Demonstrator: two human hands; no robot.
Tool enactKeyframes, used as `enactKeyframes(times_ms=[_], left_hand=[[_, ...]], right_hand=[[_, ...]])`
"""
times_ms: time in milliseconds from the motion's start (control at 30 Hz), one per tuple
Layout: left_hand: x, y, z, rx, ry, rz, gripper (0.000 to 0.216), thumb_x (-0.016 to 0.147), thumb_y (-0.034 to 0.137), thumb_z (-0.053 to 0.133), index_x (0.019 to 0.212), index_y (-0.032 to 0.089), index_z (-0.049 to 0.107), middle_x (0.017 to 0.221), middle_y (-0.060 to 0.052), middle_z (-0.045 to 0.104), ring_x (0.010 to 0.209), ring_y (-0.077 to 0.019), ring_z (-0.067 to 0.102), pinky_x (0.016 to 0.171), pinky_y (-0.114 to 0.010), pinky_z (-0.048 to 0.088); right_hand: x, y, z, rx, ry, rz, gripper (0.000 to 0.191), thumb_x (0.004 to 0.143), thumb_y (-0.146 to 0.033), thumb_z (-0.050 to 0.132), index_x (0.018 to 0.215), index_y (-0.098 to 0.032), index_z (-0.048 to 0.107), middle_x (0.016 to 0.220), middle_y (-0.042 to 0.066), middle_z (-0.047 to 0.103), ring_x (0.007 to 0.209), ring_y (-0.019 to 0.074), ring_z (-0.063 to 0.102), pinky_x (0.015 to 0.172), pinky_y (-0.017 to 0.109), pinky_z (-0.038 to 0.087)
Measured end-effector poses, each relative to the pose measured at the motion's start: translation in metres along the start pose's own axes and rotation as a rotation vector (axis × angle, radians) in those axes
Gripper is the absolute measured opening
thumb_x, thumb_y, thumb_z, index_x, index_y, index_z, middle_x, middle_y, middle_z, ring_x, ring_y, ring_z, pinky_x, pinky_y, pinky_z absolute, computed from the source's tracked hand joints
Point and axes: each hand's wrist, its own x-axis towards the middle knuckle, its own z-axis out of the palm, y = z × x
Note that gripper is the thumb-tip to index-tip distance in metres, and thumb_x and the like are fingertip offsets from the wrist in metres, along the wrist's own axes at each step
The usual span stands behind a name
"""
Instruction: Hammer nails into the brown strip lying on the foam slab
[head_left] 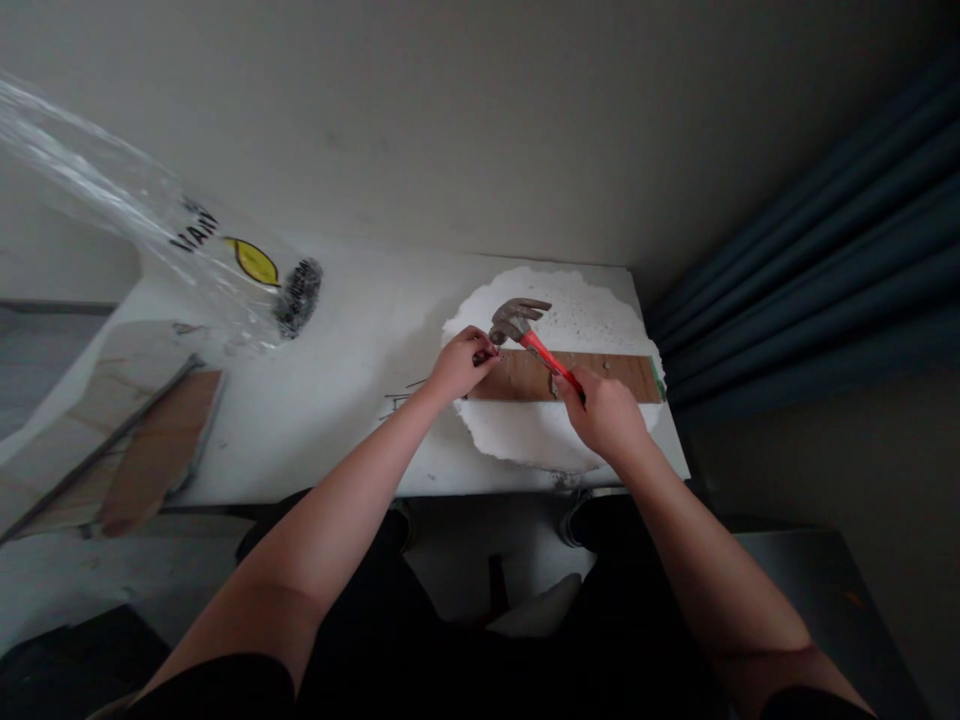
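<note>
- Right hand was closed in a fist around the lower end of a red-handled hammer, knuckles up, with the wrist bent slightly inward over the near edge of the plank.
- From that grip the hammer slanted up and to the left, and its grey claw head hung just above the left end of the plank, close to the other hand's fingertips.
- Left hand was curled with its fingers drawn together, pinching a small dark thing against the left end of the plank; what that thing was could not be told.
- Both forearms were bare and reached forward from the lower edge of the view, the left one running diagonally up to the right and the right one diagonally up to the left, so that the hands met near the plank.
- The wooden plank lay flat, running left to right across a rough-edged white disc.
- That disc rested at the far right end of a white table, against a pale wall.
- A clear plastic bag with a yellow mark and dark lettering sat at the left.
- Brown boards lay at the table's left edge.
- A dark blue curtain hung at the right.
</note>
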Motion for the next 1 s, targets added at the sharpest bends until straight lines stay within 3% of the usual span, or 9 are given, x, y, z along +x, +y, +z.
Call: enactKeyframes(times_ms=[300, 567, 1000], left_hand=[[-0.0002, -0.0025, -0.0065, -0.088, 0.13, -0.062, 0.024, 0.077, 0.009, 0.054, 0.095, 0.017, 0.068, 0.099, -0.006, 0.064, 0.079, -0.0151, 0.062, 0.074, -0.03, 0.055], [0.0013, -0.0069, 0.0005, -0.068, 0.05, 0.017, 0.007, 0.08, 0.025, 0.068, 0.084, 0.019, 0.068, 0.105, -0.006, 0.064, 0.101, -0.0208, 0.063, 0.097, -0.038, 0.052], [0.0007, -0.0067, -0.0033, -0.063, 0.007, 0.053, 0.008, 0.084, 0.028, 0.068, 0.086, 0.02, 0.067, 0.105, -0.006, 0.064, 0.099, -0.0206, 0.063, 0.097, -0.038, 0.052]], right_hand=[[0.0041, 0.0068, 0.0056, 0.093, -0.009, 0.004, 0.043, 0.105, -0.045, 0.036, 0.102, -0.018, 0.069, 0.085, 0.012, 0.074, 0.075, 0.0241, 0.066, 0.063, 0.031, 0.034], [0.0041, 0.006, 0.0065, 0.156, 0.001, -0.039, 0.045, 0.105, -0.047, 0.035, 0.097, -0.019, 0.07, 0.083, 0.01, 0.073, 0.075, 0.0236, 0.066, 0.063, 0.031, 0.033], [0.0025, 0.0088, 0.0041, 0.17, 0.044, -0.034, 0.045, 0.104, -0.047, 0.035, 0.097, -0.018, 0.069, 0.079, 0.01, 0.072, 0.072, 0.0229, 0.065, 0.061, 0.03, 0.032]])
